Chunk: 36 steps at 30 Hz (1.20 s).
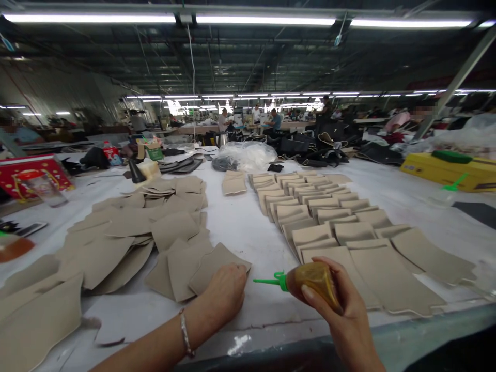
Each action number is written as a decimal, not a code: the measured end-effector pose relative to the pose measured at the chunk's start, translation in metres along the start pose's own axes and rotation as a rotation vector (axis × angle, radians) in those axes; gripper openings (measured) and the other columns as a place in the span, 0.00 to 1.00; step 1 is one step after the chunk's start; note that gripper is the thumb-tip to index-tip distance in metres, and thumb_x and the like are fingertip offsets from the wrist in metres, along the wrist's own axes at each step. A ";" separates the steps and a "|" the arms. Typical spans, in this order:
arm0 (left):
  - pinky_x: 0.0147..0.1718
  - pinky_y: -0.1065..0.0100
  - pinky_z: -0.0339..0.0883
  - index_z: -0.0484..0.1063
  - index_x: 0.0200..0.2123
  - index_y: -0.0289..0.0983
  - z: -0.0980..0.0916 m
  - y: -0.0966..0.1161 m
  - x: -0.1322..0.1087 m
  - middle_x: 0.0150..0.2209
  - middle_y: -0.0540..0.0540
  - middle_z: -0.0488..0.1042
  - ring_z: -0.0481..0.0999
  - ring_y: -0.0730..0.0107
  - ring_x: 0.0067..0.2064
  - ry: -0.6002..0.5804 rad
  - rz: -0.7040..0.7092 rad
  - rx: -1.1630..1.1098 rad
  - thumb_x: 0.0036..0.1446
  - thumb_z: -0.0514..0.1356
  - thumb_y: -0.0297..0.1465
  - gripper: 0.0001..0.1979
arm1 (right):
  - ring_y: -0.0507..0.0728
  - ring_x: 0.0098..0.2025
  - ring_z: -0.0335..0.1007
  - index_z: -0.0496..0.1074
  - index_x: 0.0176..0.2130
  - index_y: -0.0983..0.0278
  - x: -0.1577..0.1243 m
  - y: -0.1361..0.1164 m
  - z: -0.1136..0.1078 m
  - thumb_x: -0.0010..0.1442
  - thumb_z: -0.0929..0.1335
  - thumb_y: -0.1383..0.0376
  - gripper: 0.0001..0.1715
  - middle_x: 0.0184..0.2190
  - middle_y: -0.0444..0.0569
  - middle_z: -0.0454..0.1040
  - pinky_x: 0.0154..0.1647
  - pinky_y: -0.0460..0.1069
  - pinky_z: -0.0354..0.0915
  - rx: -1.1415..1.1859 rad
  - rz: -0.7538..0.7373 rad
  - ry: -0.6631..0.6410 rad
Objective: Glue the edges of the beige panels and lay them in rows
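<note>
My right hand (344,310) is wrapped round a squeeze bottle (310,281) of amber liquid, tilted on its side with its green nozzle pointing left. My left hand (227,289), a bracelet at its wrist, is closed at the right corner of a beige sheet piece (215,261); the fingertips are partly hidden. The nozzle tip sits just right of this hand, apart from the piece. Under and beyond the left hand lies a loose heap of similar beige pieces (132,222). On the right, overlapping rows of folded beige pieces (325,206) stretch away from me.
A clear bundle of plastic (248,155) and dark pieces (302,147) lie at the table's far side. A yellow box (449,168) stands at right. At left are a red box (34,178), a lidded jar (42,188) and a phone (31,229). People work in the background.
</note>
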<state>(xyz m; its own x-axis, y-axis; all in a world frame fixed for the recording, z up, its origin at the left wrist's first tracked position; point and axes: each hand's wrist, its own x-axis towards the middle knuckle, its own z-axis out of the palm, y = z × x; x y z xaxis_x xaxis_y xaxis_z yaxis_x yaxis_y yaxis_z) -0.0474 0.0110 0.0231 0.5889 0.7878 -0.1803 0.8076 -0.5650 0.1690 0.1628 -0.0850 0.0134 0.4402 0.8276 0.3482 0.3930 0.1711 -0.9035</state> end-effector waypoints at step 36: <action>0.37 0.68 0.63 0.70 0.40 0.41 -0.008 -0.017 0.004 0.35 0.46 0.77 0.76 0.61 0.39 0.059 0.168 -0.226 0.49 0.49 0.24 0.17 | 0.61 0.44 0.67 0.63 0.50 0.57 0.024 0.007 0.024 0.57 0.71 0.54 0.25 0.44 0.47 0.68 0.46 0.53 0.64 -0.184 -0.236 -0.159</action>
<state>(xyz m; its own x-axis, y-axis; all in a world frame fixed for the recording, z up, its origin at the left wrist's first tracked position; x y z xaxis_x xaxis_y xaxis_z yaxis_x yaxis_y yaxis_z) -0.0594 0.0254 0.0273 0.7054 0.7047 -0.0758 0.6677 -0.6248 0.4048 0.1562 -0.0513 0.0091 0.1940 0.8525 0.4854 0.6146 0.2801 -0.7375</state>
